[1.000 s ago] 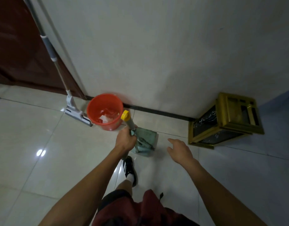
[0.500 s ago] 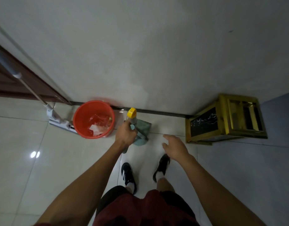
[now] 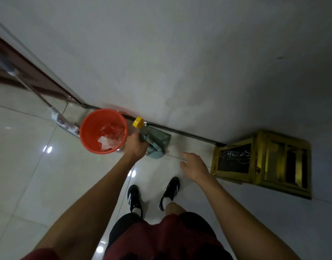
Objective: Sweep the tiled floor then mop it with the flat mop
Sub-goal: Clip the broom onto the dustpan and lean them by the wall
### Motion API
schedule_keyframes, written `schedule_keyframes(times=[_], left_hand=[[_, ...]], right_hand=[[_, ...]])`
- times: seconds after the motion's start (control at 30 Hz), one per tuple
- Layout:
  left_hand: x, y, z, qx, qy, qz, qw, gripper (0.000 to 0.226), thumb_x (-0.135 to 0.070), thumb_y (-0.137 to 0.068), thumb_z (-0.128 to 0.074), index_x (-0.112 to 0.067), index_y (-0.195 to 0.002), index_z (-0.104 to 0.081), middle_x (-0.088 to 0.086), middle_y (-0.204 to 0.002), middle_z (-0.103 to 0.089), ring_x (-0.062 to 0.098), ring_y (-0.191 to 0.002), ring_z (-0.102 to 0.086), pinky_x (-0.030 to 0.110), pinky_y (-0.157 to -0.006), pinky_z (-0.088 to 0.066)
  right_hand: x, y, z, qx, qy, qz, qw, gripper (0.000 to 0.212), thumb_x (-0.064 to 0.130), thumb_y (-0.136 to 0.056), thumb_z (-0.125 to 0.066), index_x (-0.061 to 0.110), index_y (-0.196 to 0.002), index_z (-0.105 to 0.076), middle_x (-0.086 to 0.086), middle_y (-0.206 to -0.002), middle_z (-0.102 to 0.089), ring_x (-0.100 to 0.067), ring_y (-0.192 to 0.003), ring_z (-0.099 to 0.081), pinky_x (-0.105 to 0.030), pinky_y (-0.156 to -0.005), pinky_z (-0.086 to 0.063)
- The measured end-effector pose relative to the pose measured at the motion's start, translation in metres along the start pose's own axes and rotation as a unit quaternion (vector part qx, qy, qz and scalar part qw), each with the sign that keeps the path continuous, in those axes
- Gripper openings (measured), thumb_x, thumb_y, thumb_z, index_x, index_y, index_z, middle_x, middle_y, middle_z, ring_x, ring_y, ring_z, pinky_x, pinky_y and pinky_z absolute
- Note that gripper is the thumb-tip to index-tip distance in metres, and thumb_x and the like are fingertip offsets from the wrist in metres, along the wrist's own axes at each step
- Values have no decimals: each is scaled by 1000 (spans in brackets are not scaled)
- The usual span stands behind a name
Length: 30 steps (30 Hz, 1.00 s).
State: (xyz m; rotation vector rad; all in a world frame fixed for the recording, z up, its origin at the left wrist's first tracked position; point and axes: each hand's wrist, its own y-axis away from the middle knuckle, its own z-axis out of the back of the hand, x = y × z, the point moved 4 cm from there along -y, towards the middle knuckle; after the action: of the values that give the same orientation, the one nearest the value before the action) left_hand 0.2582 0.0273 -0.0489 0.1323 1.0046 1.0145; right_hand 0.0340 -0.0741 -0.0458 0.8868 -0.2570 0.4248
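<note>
Since the earlier frames both feet have come into view side by side at lower centre, and the dustpan [image 3: 157,142] has shifted closer to the wall [image 3: 180,53], now just right of the bucket [image 3: 103,131]. Left hand [image 3: 135,146] at frame centre grips the dustpan handle, fingers curled round it below the yellow cap [image 3: 138,122]; the pan stands near the baseboard. Right hand [image 3: 194,166], right of centre, holds nothing, fingers relaxed and slightly spread above the floor [image 3: 30,175]. Orange bucket, centre left, contains crumpled red and white waste. Flat mop [image 3: 65,125] is at centre left: its white head rests on the tiles, touching or just behind the bucket's left side, and its pole runs up toward the upper left edge of the frame, across the dark door [image 3: 20,72]. Gold-framed box [image 3: 262,164] lies on the floor at centre right against the wall, well apart from the dustpan. Shoes [image 3: 134,196] are black with white stripes.
</note>
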Motion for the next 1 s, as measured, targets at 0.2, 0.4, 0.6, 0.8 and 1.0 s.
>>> schedule_keyframes(times=[0.2, 0.4, 0.6, 0.8, 1.0], left_hand=[[-14, -2, 1, -12, -20, 14, 1000, 23, -10, -93, -61, -7, -116, -59, 20, -112, -68, 41, -105, -64, 52, -91, -55], [-12, 14, 10, -43, -36, -6, 998, 17, -14, -98, -56, -11, -115, -60, 14, -104, -67, 35, -93, -64, 52, -86, -56], [1, 40, 25, -50, -31, -34, 998, 32, -27, -103, -53, -17, -132, -60, 11, -125, -68, 31, -110, -66, 51, -91, -56], [43, 69, 52, -34, -127, -57, 990, 29, -30, -100, -56, -23, -126, -66, 3, -126, -69, 26, -111, -64, 45, -91, -56], [126, 107, 96, -4, -201, -49, 978, 36, -32, -100, -54, -24, -135, -60, 0, -132, -66, 22, -117, -62, 38, -95, -52]], right_hand=[[-5, -19, 13, 12, 18, 25, 999, 54, 32, -98, -52, 15, -149, -44, -11, -149, -48, -28, -137, -45, -37, -113, -39], [-2, -25, 8, 30, 19, 60, 998, 51, 29, -98, -53, 15, -147, -47, -12, -145, -52, -30, -134, -48, -40, -110, -42], [13, -15, -12, 53, 45, 77, 995, 49, 29, -98, -51, 16, -145, -49, -10, -143, -54, -29, -131, -50, -39, -107, -44], [48, 6, -45, 62, 87, 96, 990, 51, 28, -99, -50, 15, -147, -47, -10, -145, -52, -28, -132, -50, -36, -108, -44], [101, 42, -113, 93, 144, 117, 978, 47, 28, -100, -47, 15, -145, -48, -12, -144, -52, -28, -129, -51, -39, -105, -46]])
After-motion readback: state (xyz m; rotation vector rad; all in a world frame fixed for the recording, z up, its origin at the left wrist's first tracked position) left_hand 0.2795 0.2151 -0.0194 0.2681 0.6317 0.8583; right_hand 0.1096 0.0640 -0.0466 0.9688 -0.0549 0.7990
